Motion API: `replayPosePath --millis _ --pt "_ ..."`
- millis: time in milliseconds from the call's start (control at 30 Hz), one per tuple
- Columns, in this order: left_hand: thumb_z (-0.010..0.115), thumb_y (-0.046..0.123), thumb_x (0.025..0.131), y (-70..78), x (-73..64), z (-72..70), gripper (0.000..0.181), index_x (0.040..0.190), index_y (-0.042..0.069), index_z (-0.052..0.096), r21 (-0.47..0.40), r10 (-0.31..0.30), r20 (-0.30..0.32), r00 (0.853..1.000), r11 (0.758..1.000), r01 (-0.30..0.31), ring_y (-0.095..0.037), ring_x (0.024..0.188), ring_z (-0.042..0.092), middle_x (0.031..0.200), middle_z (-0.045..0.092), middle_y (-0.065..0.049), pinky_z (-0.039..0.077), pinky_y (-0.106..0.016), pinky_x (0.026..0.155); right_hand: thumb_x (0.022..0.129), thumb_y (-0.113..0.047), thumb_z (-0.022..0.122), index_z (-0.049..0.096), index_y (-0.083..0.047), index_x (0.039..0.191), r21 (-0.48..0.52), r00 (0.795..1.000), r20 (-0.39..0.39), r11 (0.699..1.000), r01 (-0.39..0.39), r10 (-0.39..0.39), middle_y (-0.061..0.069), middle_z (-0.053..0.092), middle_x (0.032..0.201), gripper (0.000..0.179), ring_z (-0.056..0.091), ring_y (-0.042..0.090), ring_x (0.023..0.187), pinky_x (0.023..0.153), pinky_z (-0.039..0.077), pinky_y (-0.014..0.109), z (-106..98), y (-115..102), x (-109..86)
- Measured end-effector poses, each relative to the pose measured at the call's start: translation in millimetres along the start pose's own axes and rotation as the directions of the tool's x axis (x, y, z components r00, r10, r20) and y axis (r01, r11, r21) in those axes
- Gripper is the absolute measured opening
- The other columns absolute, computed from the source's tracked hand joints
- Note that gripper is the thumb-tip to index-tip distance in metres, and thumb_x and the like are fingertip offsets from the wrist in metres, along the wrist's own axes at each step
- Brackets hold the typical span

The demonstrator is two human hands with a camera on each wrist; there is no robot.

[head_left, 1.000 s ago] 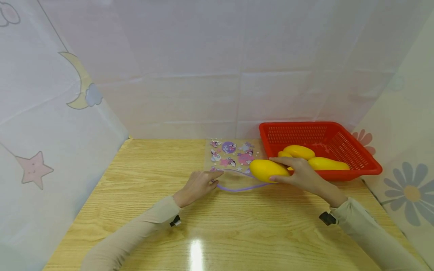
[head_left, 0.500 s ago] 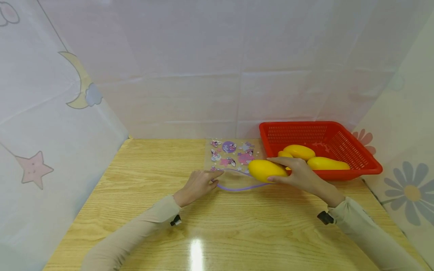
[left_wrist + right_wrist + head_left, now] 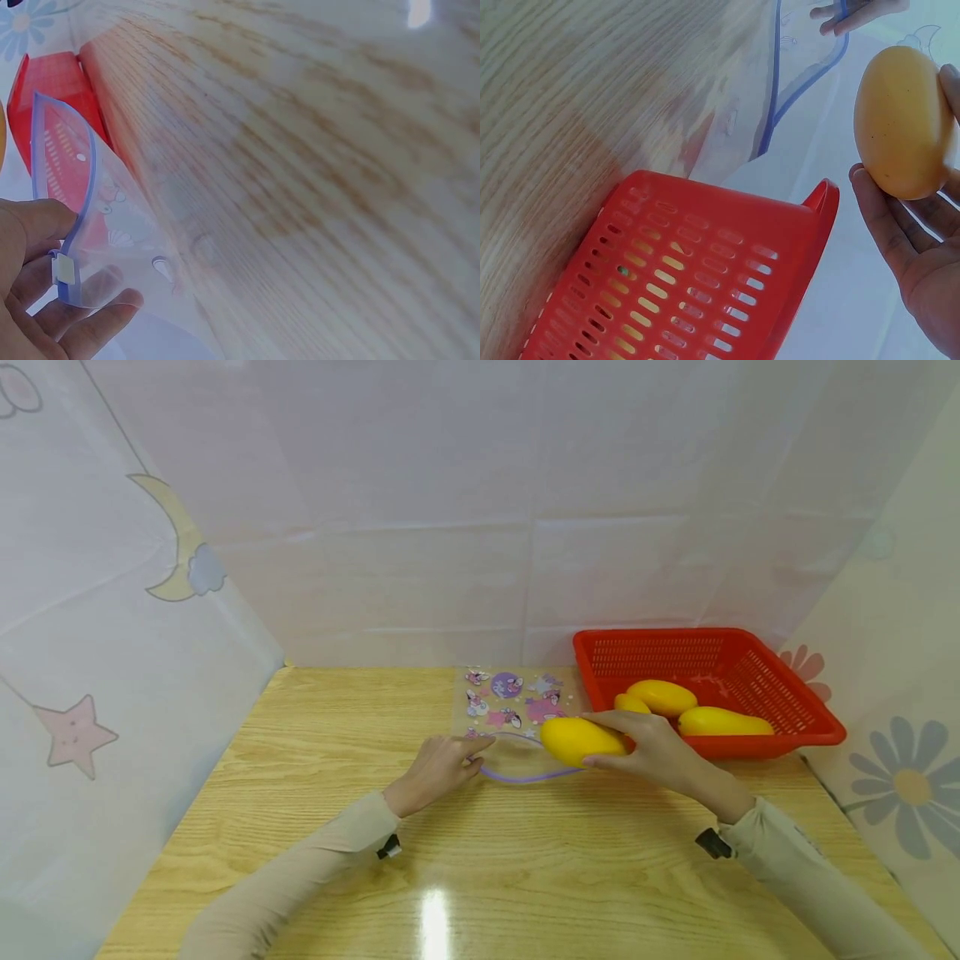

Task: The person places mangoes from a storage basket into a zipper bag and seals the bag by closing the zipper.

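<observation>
My left hand (image 3: pixel 438 772) pinches the left end of a clear slider zip bag (image 3: pixel 517 706) with purple edges and printed cartoon figures. In the left wrist view the bag's mouth gapes, and a white slider (image 3: pixel 66 268) sits by my fingers. My right hand (image 3: pixel 660 758) grips a yellow mango (image 3: pixel 579 742) by its right end, thumb on the near side. The mango hangs beside the bag's mouth and covers the right part of its purple edge in the head view. In the right wrist view the mango (image 3: pixel 901 124) is apart from the bag.
Right of the bag stands a red slotted basket (image 3: pixel 795 745) against the back wall. Several mangoes (image 3: pixel 723 722) lie in it. The wooden table (image 3: pixel 525 877) spreads in front, and printed cloth walls (image 3: pixel 412 527) enclose the back and sides.
My right hand has carried the mango slightly left, away from the basket and further over the bag's mouth. My left hand and the bag have stayed in place.
</observation>
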State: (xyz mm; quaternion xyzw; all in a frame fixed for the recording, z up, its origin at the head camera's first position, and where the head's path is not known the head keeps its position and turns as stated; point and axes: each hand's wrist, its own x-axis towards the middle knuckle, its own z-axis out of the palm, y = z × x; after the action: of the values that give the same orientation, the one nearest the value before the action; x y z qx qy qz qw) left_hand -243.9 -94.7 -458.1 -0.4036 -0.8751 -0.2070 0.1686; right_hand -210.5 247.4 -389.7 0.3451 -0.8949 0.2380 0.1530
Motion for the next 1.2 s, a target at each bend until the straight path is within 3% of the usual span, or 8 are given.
replayPosePath --millis 400,633,900,1200 --pt "0.077 0.006 0.085 -2.1 0.9 1.7 0.035 0.120 0.007 0.072 0.015 0.004 -0.012 1.000 1.000 -0.004 0.000 0.046 0.036 0.083 0.074 -0.003 0.024 -0.014 0.039 0.076 -0.030 0.086 0.065 -0.003 0.127 0.052 0.999 0.029 0.998 0.025 -0.026 0.008 0.069 0.119 0.062 0.065 0.018 0.098 0.085 0.055 0.041 8.6 -6.1 4.3" --pt "0.077 0.006 0.085 -2.7 0.9 2.7 0.035 0.120 0.007 0.072 0.013 0.005 -0.019 1.000 1.000 -0.004 0.001 0.044 0.032 0.082 0.074 -0.003 0.022 -0.014 0.039 0.077 -0.032 0.086 0.065 -0.004 0.128 0.063 0.999 0.045 0.998 0.012 -0.015 0.011 0.068 0.121 0.062 0.065 0.027 0.105 0.088 0.053 0.045 12.3 -9.5 5.6" --pt "0.076 0.007 0.085 -2.7 1.0 2.8 0.035 0.120 0.006 0.071 0.006 -0.002 -0.020 1.000 1.000 0.002 0.001 0.043 0.027 0.069 0.066 0.002 0.019 -0.014 0.039 0.078 -0.034 0.085 0.065 -0.006 0.128 0.063 0.998 0.051 0.997 0.041 -0.044 0.008 0.068 0.120 0.061 0.066 0.020 0.097 0.083 0.056 0.040 17.7 -12.0 8.7" --pt "0.075 0.006 0.085 -0.8 2.3 0.2 0.036 0.121 0.006 0.071 -0.010 -0.014 -0.004 1.000 1.000 0.014 0.001 0.042 0.024 0.068 0.065 0.002 0.019 -0.014 0.039 0.081 -0.043 0.080 0.066 -0.007 0.128 0.043 0.996 0.083 0.999 0.009 -0.012 0.007 0.068 0.119 0.062 0.065 0.020 0.096 0.083 0.056 0.039 24.8 -17.2 12.4"
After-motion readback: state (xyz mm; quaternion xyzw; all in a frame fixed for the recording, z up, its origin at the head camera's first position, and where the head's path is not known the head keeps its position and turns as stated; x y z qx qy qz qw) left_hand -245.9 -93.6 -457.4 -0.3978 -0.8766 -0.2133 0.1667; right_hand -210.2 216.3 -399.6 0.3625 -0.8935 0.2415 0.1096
